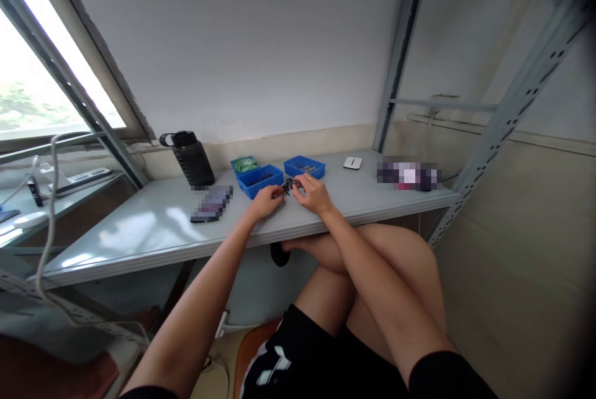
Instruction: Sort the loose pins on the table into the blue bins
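So both hands pinch a small dark metal part, shiny and spiky, between left hand and right hand; too tiny to tell which way it points.

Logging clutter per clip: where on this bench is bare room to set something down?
Bare: bench left of the blurred flat item, and between the white device and right hand. Crowded: around both hands, the left hand, small dark parts, blue trays and black bottle.
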`<state>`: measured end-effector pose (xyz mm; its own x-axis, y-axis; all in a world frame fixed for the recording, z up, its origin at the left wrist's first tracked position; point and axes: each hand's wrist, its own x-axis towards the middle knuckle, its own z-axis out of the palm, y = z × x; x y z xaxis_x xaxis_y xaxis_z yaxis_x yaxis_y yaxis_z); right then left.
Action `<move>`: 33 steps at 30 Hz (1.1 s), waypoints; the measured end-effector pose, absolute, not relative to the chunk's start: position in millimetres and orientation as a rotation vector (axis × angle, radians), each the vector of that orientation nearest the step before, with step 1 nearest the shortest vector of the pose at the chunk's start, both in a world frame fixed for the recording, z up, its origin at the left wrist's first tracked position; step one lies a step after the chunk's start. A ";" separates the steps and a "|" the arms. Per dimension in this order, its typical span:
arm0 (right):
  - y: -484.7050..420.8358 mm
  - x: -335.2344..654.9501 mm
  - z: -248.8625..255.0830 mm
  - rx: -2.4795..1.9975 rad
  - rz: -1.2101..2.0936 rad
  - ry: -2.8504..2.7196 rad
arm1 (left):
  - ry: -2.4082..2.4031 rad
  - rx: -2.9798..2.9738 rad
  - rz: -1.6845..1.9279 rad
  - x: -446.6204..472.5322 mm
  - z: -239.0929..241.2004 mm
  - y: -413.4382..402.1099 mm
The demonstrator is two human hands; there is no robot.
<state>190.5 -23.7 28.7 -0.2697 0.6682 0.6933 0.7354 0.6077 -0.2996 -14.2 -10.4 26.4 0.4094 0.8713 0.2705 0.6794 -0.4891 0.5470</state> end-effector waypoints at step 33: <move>-21.0 180.3 28.0 -1.286 0.182 -2.328 | 1.487 2.368 0.898 -8.7 18.5 -28.0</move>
